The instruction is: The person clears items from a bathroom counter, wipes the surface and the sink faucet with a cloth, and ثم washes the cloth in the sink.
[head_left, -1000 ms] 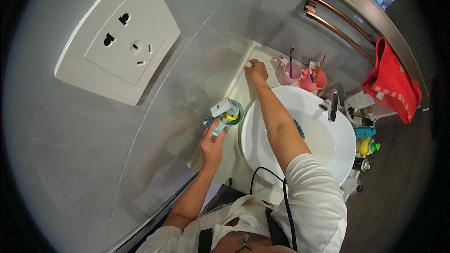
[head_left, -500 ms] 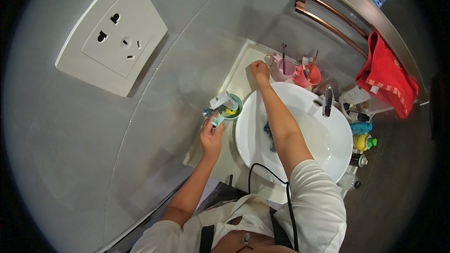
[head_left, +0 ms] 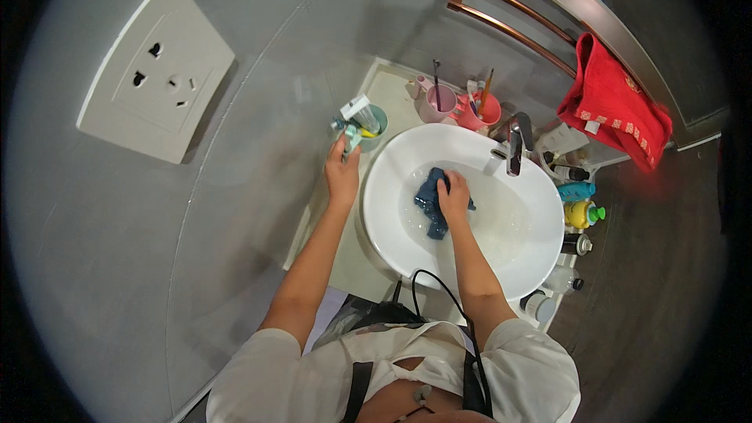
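On the counter left of the sink stands a pale green cup [head_left: 379, 130] holding a white tube [head_left: 359, 112] and a yellow item. My left hand [head_left: 342, 176] has its fingers closed at the cup's handle. Inside the white washbasin [head_left: 381, 211], my right hand [head_left: 453, 197] presses its curled fingers on a wet, dark blue cloth [head_left: 432, 202]. Some fingertips are hidden in the folds. The cloth lies in shallow, slightly bubbly water.
Two pink cups [head_left: 430, 106] with brushes stand behind the basin, near the chrome faucet [head_left: 518, 143]. Several bottles [head_left: 580, 214] line its right side. A red towel [head_left: 615, 102] hangs from the copper rail [head_left: 521, 34]. A black cable [head_left: 439, 277] crosses the basin's near edge.
My right hand has come back from beside the pink cups down onto the cloth in the basin. My left hand and the green cup have shifted toward the counter's far corner.
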Motion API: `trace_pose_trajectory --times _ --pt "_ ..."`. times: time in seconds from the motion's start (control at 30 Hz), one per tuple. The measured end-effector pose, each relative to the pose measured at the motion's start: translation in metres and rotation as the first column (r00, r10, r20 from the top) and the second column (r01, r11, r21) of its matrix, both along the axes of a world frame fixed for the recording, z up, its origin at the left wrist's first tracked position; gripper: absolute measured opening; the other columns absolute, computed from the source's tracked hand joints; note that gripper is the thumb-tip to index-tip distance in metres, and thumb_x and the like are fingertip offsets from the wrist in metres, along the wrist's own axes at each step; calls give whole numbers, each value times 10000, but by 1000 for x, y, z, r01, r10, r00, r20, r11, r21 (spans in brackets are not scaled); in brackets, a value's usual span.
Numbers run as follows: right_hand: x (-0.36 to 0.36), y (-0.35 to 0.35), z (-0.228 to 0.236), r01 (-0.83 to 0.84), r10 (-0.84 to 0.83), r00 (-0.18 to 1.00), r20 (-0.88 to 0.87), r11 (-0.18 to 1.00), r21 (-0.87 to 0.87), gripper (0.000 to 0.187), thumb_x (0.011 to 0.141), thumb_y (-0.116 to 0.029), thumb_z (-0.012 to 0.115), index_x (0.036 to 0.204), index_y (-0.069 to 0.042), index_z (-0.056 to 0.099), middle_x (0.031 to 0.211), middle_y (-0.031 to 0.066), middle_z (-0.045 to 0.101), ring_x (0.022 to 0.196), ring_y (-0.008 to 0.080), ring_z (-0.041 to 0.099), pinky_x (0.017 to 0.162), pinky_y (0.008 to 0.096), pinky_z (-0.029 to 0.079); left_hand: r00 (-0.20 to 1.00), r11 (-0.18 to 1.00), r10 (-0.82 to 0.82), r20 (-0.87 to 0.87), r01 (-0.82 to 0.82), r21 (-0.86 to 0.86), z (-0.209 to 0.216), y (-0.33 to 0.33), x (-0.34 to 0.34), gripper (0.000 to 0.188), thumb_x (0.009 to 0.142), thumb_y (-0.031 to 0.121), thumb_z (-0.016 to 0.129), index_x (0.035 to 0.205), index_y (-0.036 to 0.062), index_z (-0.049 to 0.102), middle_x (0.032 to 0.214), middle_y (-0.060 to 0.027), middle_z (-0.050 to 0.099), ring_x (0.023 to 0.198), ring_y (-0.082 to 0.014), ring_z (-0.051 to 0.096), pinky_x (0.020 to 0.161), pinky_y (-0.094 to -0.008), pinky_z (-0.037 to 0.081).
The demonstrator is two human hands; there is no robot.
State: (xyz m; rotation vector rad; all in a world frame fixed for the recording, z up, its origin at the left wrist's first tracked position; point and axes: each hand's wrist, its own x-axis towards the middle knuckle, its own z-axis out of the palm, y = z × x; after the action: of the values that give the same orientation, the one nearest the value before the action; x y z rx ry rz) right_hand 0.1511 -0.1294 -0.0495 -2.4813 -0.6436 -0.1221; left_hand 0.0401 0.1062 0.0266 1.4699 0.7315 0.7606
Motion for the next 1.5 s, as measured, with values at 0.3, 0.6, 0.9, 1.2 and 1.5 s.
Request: trace_pose_trajectory --times 0.3,0.6,0.9,1.2,1.5 --pt "-37 -81 -26 45 -107 992 -71 808 -587 497 851 -380 433 1288 -150 377 1376 101 278 1271 309 239 968 573 215 996 996 -57 67 53 66 -50 14 78 408 779 51 564 1169 -44 487 1146 -181 526 1056 -251 511 871 -303 395" --pt "-35 -69 -16 14 -257 903 -345 820 -573 551 887 -404 346 1367 -165 220 1437 116 119 1309 331 140 1006 589 110 989 995 -99 112 98 12 -88 19 113 454 769 24 570 1209 -2 462 1166 -170 510 1092 -269 485 907 -317 376" --pt "-44 -69 -22 83 -304 888 -344 843 -532 546 876 -393 369 1358 -171 241 1409 145 198 1294 335 185 1005 570 142 992 974 -97 -82 112 196 -60 22 108 405 786 49 570 1181 44 484 1097 -128 554 1008 -226 525 862 -287 383" --pt "-55 -85 -23 76 -263 894 -363 887 -456 524 867 -387 401 1319 -135 315 1373 135 287 1269 338 246 963 599 201 989 954 -50 -136 88 285 -72 36 128 422 750 65 604 1157 27 499 1053 -157 567 970 -283 535 841 -330 400" --pt "-49 -101 -13 281 -287 941 -181 958 -55 276 814 -197 549 1043 -44 564 1020 164 564 978 322 524 837 365 417 984 970 68 -166 -27 242 -51 -7 80 470 761 22 564 1212 39 434 1159 -146 446 1083 -287 436 905 -338 366"
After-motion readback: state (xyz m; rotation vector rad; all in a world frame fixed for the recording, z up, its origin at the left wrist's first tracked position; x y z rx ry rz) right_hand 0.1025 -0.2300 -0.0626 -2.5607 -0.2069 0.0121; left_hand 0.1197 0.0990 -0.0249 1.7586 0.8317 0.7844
